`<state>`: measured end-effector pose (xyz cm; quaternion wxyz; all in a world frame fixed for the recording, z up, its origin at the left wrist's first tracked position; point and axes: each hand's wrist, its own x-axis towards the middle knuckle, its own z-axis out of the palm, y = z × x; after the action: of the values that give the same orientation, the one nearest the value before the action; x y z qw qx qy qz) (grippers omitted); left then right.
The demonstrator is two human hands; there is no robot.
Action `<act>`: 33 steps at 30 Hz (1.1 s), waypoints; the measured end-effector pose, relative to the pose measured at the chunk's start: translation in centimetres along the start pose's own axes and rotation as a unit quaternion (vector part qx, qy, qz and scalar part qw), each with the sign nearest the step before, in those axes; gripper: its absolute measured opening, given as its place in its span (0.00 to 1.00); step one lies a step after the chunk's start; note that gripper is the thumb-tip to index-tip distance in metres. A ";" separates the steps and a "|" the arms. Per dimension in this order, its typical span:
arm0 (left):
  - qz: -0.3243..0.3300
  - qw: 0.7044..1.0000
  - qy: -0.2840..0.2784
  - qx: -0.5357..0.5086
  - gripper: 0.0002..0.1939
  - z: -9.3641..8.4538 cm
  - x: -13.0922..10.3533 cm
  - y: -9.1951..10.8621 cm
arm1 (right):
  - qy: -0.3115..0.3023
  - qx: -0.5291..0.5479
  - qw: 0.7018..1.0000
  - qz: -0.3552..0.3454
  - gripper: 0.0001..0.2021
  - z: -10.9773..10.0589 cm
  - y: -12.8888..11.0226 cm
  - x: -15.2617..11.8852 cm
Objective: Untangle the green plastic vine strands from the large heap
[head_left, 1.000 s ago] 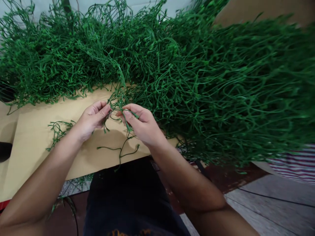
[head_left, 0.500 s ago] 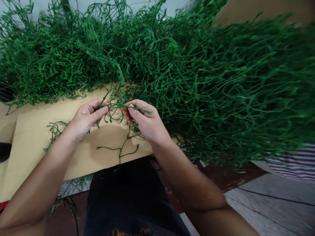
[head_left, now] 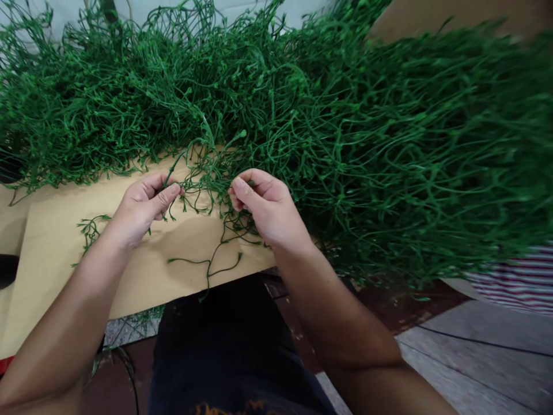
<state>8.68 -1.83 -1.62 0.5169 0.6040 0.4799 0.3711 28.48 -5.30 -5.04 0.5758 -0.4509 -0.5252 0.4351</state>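
My left hand (head_left: 142, 210) pinches a thin green plastic stem (head_left: 171, 170) between thumb and fingers, above the tan board. Across from it, my right hand (head_left: 272, 210) is closed in a pinch at the edge of the tangled stems (head_left: 209, 173); a bit of green shows at its fingers, mostly hidden. Between the hands, the tangle of forked stems hangs loosely and runs back to the big pile. Below the right hand, a branched stem (head_left: 209, 264) lies on the board.
A large heap of green plastic stems (head_left: 371, 138) covers the back and right. The tan board (head_left: 56, 248) lies under my hands, with a small loose sprig (head_left: 90, 227) at left. Striped cloth (head_left: 516, 279) and a cable (head_left: 479, 341) show at right.
My hands have moved apart, the left slightly leftward and the right to the right. The bright stem tip that stuck out over my right hand no longer shows there.
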 end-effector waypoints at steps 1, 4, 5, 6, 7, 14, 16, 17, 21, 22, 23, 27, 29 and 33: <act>0.000 1.000 -0.003 0.013 0.09 0.0 0.0 0.0 | 0.004 0.001 1.000 -0.004 0.21 -0.1 0.0 0.0; 0.014 0.998 -0.022 0.058 0.09 0.1 0.0 0.0 | 0.028 0.004 0.999 -0.024 0.20 -0.2 -0.1 0.0; 0.023 0.997 -0.028 0.071 0.10 0.2 0.1 -0.1 | 0.038 0.004 0.999 -0.032 0.19 -0.2 -0.1 0.0; 0.031 0.996 -0.033 0.082 0.10 0.2 0.1 -0.2 | 0.046 0.002 0.998 -0.038 0.19 -0.2 -0.1 0.0; 0.038 0.995 -0.035 0.089 0.11 0.3 0.1 -0.3 | 0.053 -0.001 0.998 -0.041 0.19 -0.2 -0.1 0.1; 0.038 0.992 -0.039 0.116 0.14 0.3 0.0 -0.5 | 0.074 -0.006 0.997 -0.034 0.18 -0.3 0.0 0.2; 0.038 0.992 -0.033 0.116 0.15 0.2 -0.1 -0.5 | 0.084 -0.007 0.996 -0.036 0.17 -0.4 0.1 0.2; 0.040 0.992 -0.033 0.114 0.14 0.1 -0.2 -0.5 | 0.088 -0.007 0.995 -0.037 0.16 -0.5 0.1 0.2; 0.042 0.992 -0.046 0.107 0.15 0.1 -0.4 -0.4 | 0.109 -0.021 0.992 -0.055 0.15 -1.0 0.1 0.2; 0.041 0.992 -0.048 0.108 0.15 0.2 -0.4 -0.4 | 0.114 -0.028 0.991 -0.062 0.15 -1.1 0.1 0.2; 0.039 0.992 -0.046 0.109 0.14 0.1 -0.3 -0.3 | 0.118 -0.034 0.990 -0.068 0.15 -1.1 0.1 0.2; 0.033 0.993 -0.027 0.106 0.10 0.0 -0.1 0.0 | 0.127 -0.035 0.988 -0.080 0.15 -1.2 0.0 0.1; 0.035 0.993 -0.021 0.110 0.08 -0.1 0.0 0.1 | 0.122 -0.035 0.989 -0.074 0.16 -1.1 0.0 0.0; 0.059 0.990 -0.005 0.131 0.08 -0.3 0.3 0.0 | 0.083 -0.022 0.994 -0.063 0.18 -1.0 0.1 -0.2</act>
<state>8.50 -1.52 -1.58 0.4128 0.6959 0.4852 0.3315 29.44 -5.52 -5.20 0.6333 -0.4642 -0.5124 0.3476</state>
